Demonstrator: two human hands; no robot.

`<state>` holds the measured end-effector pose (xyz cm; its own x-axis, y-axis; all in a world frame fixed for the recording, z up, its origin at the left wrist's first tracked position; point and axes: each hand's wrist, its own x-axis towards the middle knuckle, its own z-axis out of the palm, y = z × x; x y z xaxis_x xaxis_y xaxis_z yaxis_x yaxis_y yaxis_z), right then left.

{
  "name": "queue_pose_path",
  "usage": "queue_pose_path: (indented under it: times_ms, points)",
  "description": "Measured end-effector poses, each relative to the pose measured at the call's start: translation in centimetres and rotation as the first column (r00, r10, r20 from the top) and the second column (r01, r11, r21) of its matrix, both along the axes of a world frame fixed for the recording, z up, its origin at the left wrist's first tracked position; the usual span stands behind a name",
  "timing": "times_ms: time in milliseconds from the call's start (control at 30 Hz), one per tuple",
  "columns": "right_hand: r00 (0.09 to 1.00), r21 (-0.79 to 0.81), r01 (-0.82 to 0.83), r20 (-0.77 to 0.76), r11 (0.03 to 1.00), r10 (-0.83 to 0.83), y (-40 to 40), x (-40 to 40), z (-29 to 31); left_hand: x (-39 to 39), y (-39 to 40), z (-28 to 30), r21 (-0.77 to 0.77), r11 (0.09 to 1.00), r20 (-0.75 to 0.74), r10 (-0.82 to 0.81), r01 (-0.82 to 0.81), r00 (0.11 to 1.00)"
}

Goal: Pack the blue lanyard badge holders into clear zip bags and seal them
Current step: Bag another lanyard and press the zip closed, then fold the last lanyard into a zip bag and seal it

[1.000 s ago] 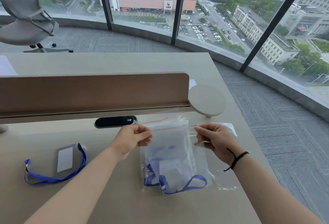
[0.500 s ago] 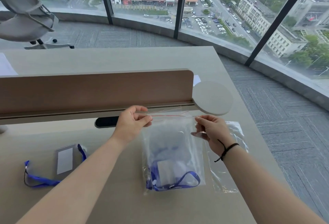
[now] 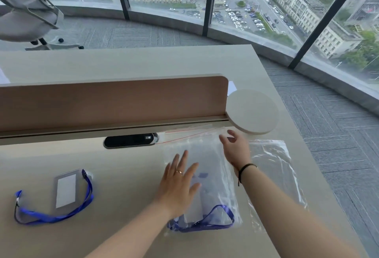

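The desk (image 3: 127, 237) is bounded at the back by a low divider panel (image 3: 110, 101), whose foot runs just behind a dark oval cable port (image 3: 130, 140); on the right the desk edge slopes away toward grey carpet (image 3: 336, 134), and a round white pad (image 3: 252, 111) overhangs the divider's right end. Bare desk surface is seen between the loose badge holder (image 3: 65, 190) at the left, with its blue lanyard (image 3: 53, 215) looped round it, and the filled zip bag (image 3: 207, 186) near the middle; a wide strip of bare desk is also seen along the near edge. The filled zip bag lies flat on the desk, its red-lined top (image 3: 184, 134) reaching up to the cable port, and a blue lanyard strap (image 3: 207, 219) is seen through the plastic at its lower end. A second, empty clear bag (image 3: 274, 171) lies partly under it to the right, close to the desk's right edge. The left hand (image 3: 180, 184) is laid palm down on the bag's left half, fingers straight and spread, a ring seen on one finger. The right hand (image 3: 235, 151) is held over the bag's upper right part, fingers apart and lightly bent, nothing being gripped; whether it touches the plastic cannot be told. A dark band (image 3: 245, 168) is worn on the right wrist. An office chair (image 3: 26, 11) stands on the carpet beyond the desk, at the windows (image 3: 256, 11).
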<state>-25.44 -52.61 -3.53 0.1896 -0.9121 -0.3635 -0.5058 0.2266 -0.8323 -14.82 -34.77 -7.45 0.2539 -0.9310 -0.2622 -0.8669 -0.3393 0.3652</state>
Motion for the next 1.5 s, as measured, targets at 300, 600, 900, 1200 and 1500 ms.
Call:
queue_pose_path:
  times_ms: [300, 600, 900, 1200, 1500]
  points:
    - [0.397, -0.115, -0.869, -0.744, 0.482, 0.538, 6.9, -4.6, -7.3, -0.3, -0.6, -5.0, 0.223, 0.974, 0.049, 0.023, -0.033, 0.999]
    - [0.353, -0.026, -0.860, -0.752, 0.510, 0.557, 5.9, -4.1, -7.3, -0.5, -1.5, -4.7, 0.251, 0.966, 0.039, 0.051, -0.059, 0.998]
    - [0.489, -0.160, -0.813, -0.709, 0.560, 0.508, 6.4, -3.6, -5.3, -0.2, -0.3, -3.6, 0.164, 0.984, -0.009, 0.074, -0.071, 0.997]
    - [0.607, -0.292, -0.763, -0.629, 0.577, 0.485, 11.2, 1.5, -3.5, 3.7, 6.0, -1.9, 0.109, 0.964, -0.113, 0.256, -0.244, 0.960]
    - [0.572, -0.152, -0.806, -0.446, 0.572, 0.688, 20.6, 14.1, -4.1, 15.8, 19.1, -1.7, 0.019, 0.815, -0.096, 0.578, -0.579, 0.810]
